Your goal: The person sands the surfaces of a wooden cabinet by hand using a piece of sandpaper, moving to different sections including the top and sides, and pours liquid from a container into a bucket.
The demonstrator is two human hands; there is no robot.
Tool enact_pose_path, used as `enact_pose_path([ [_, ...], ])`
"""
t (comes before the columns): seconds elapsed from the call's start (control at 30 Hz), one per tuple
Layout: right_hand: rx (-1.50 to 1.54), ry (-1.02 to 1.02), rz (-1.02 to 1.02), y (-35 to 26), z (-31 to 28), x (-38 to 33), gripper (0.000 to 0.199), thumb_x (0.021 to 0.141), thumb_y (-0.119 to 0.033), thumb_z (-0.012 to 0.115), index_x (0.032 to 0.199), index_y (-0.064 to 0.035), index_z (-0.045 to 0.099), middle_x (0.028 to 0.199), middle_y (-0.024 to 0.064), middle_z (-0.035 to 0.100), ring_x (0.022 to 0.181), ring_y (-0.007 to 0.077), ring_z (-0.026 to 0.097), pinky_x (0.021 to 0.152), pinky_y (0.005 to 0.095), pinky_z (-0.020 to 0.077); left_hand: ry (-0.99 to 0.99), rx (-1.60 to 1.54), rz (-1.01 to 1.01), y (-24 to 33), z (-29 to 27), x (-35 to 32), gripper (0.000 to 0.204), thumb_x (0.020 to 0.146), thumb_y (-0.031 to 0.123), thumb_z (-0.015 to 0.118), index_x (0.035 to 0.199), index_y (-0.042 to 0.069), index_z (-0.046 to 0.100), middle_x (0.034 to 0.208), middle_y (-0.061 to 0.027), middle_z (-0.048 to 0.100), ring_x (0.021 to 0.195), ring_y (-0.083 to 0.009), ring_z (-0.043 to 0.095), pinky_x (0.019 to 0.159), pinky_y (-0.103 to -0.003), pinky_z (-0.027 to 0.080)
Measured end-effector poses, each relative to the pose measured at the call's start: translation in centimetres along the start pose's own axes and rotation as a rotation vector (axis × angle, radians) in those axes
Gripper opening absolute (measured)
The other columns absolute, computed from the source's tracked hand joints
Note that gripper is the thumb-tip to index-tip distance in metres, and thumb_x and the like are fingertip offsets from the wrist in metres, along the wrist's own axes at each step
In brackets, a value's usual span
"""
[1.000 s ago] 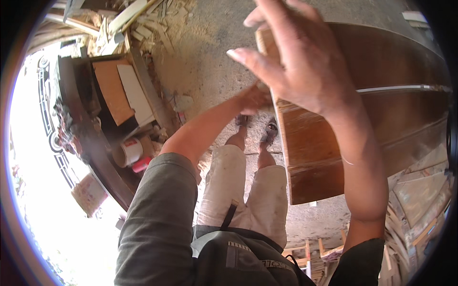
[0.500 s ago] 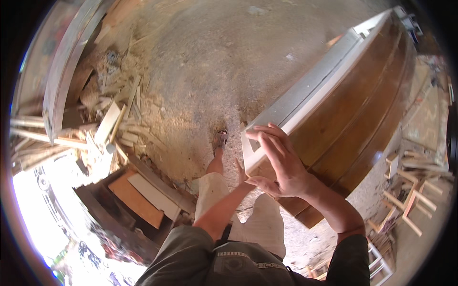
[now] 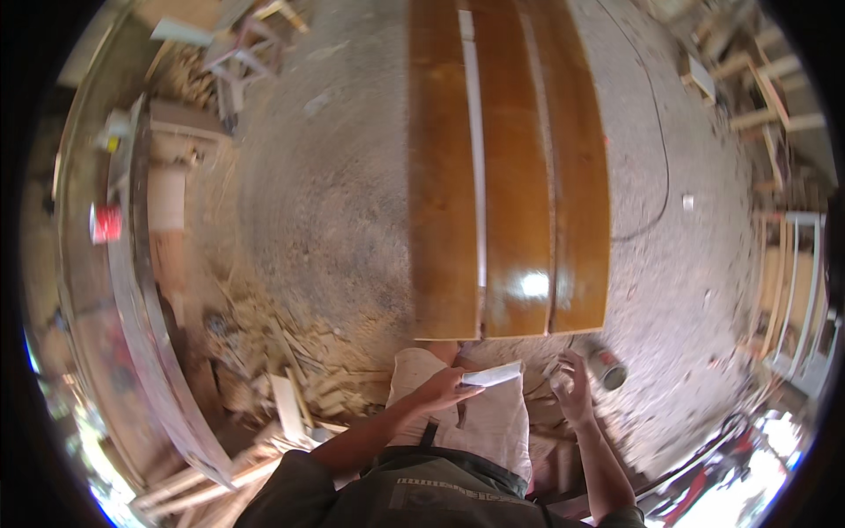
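My left hand [image 3: 444, 389] is closed on one end of a flat, whitish, rectangular piece [image 3: 493, 375], held over my lap. What that piece is made of I cannot tell. My right hand [image 3: 572, 387] is raised just beyond my right knee, its fingers half bent and apart, with nothing visible in them. Close beside it on the right is a can [image 3: 607, 368], tilted in view. Ahead of both hands stretches a long, glossy brown wooden panel [image 3: 515, 176] with lengthwise grooves. A white strip [image 3: 473, 150] runs along its left groove. Neither hand touches the panel.
Wood offcuts and shavings [image 3: 304, 343] cover the floor at left, beside a long weathered bench [image 3: 145, 299] with a red can [image 3: 106, 223]. A dark cable [image 3: 666, 167] curves over the floor right of the panel. Wooden frames [image 3: 764, 97] stand at far right.
My view has turned, so the panel now lies straight ahead instead of slanting right. My right hand has left the panel's near end. The whitish piece now shows in my left hand.
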State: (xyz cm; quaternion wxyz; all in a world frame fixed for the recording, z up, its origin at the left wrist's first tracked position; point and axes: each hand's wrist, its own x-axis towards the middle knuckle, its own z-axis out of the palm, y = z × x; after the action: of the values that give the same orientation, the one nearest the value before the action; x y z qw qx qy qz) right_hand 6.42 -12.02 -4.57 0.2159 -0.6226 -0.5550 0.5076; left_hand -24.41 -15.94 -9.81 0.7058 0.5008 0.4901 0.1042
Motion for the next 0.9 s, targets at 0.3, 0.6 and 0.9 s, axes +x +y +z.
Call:
enact_pose_path([
  [0.3, 0.784, -0.722, -0.028, 6.2, 5.0, -3.3, 0.072, 0.086, -0.050, 0.075, 0.125, 0.0085, 0.060, 0.115, 0.0156, 0.068, 0.107, 0.0193, 0.060, 0.093, 0.0345, 0.0474, -0.401, 0.347, -0.110, 8.9, -3.6, 1.6, 0.032, 0.094, 0.031, 0.071, 0.108, 0.002, 0.072, 0.090, -0.0153, 0.072, 0.081, -0.0159, 0.066, 0.074, -0.034, 0.050],
  [0.6, 0.792, -0.080, -0.051, 8.0, 13.0, -0.7, 0.037, 0.098, -0.008, 0.055, 0.135, -0.0029, 0.058, 0.113, 0.0128, 0.070, 0.099, 0.0212, 0.065, 0.088, 0.0351, 0.0511, -0.319, 1.583, 0.508, 21.6, -7.8, 2.0, 0.037, 0.091, 0.040, 0.069, 0.091, 0.003, 0.071, 0.082, -0.0105, 0.068, 0.077, -0.0291, 0.066, 0.067, -0.042, 0.050],
  [0.9, 0.489, 0.118, -0.588, 1.7, 24.2, 8.8, 0.093, 0.078, 0.011, 0.056, 0.159, -0.0256, 0.027, 0.166, 0.0076, 0.020, 0.153, 0.0309, 0.018, 0.128, 0.0450, 0.0188, -0.422, 1.726, 0.960, 22.1, -19.7, 12.5, 0.082, 0.101, 0.062, 0.030, 0.160, 0.007, 0.016, 0.160, -0.0341, 0.013, 0.146, -0.0548, 0.017, 0.114, -0.071, 0.014],
])
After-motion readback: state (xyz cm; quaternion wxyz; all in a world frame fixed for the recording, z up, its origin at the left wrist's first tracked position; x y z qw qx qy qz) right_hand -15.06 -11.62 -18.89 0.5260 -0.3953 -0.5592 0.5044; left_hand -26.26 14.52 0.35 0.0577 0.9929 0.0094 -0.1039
